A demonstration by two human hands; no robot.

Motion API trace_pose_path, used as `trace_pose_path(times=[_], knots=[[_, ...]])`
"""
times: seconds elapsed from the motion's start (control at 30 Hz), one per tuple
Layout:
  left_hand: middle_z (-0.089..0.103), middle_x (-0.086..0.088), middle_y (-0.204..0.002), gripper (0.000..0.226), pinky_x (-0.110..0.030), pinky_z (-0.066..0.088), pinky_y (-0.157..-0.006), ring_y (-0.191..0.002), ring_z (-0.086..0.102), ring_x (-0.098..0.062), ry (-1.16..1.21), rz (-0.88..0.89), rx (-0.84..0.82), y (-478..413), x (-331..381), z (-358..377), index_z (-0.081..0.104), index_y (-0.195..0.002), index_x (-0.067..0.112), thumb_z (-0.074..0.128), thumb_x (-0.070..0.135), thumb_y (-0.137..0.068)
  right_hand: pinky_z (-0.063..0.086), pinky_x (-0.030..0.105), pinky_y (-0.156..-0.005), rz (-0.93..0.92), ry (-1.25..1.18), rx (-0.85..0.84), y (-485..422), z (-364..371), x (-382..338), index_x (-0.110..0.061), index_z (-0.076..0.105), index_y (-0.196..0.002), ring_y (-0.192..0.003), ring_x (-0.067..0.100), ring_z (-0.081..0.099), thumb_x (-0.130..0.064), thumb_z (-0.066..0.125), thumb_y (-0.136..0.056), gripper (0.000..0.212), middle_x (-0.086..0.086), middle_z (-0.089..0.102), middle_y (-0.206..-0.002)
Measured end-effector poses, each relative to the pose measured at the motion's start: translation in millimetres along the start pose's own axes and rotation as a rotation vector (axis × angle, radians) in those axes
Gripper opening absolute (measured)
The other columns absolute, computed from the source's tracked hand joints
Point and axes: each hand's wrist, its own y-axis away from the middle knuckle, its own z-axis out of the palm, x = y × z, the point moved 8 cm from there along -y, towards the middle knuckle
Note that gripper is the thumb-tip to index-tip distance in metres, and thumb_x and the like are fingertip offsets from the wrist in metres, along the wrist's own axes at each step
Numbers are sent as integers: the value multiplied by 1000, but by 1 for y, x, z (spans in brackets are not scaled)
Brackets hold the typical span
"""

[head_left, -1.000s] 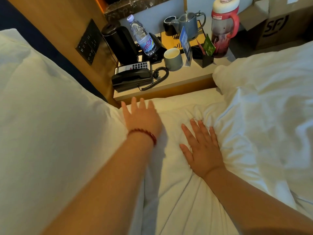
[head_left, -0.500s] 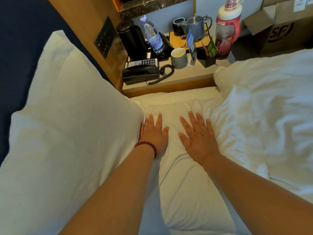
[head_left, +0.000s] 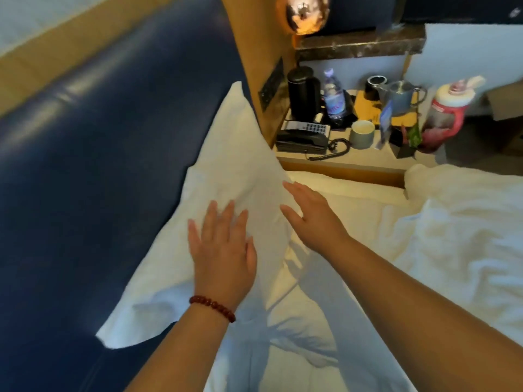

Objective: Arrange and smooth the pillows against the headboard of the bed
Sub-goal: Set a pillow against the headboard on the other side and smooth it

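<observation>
Touching the pillow (head_left: pixel 240 165), left hand (head_left: pixel 223 250) and right hand (head_left: pixel 311 219) spread; bottle (head_left: pixel 335 94) label unreadable.

- Single view: wide-angle camera worn on my head, looking forward and down along my forearms.
- It faces the head end of the bed. The blue headboard (head_left: pixel 113 137) fills the left of the frame, and the nightstand (head_left: pixel 368 161) sits upper right.
- Close range: my left hand (head_left: pixel 223 250) and right hand (head_left: pixel 314 219) sit mid-frame at the white pillow (head_left: pixel 235 165). My forearms enter from the bottom edge.
- The horizon is tilted, straight edges bow outward, and the picture is slightly blurred.
</observation>
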Motion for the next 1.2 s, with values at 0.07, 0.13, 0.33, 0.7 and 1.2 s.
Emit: trace_pose_path(times=[0.07,0.13,0.33,0.7,1.2], knots=[[52,-15,-139,44,-57,30,-110,-133,41,-38,28,-160,50,3,-39,-32,56,-130,9,62,21,-88,22,36,-117,-183,-19,6,-11,-6,-59,-38,30,-151,-145,17,26,-47,41,-102,51,-6,31,-158],[49,-12,-141,49,-50,40,-105,-128,43,-35,120,-299,-31,11,-71,-44,51,-135,9,62,26,-90,24,35,-116,-349,32,-8,-19,-7,-112,-35,38,-148,-142,16,31,-43,41,-103,47,-4,38,-155],[39,-7,-150,62,-36,38,-105,-136,38,-24,405,-617,-196,43,-114,-43,28,-150,15,44,46,-98,40,28,-100,-719,409,-177,-34,34,-189,-25,64,-126,-118,17,55,-38,49,-100,33,-3,61,-130],[61,3,-121,50,-41,50,-94,-106,59,-16,872,-974,-69,119,-139,-18,59,-121,24,41,60,-92,11,53,-118,-675,720,-144,-44,56,-187,-30,58,-130,-139,23,38,-54,20,-101,54,-2,52,-143],[66,-18,-123,36,-43,41,-109,-118,61,-30,2084,-1460,40,168,-141,21,61,-124,0,61,17,-92,34,46,-105,-728,632,-156,-47,61,-194,-21,69,-113,-110,30,59,-49,28,-98,52,3,66,-115]])
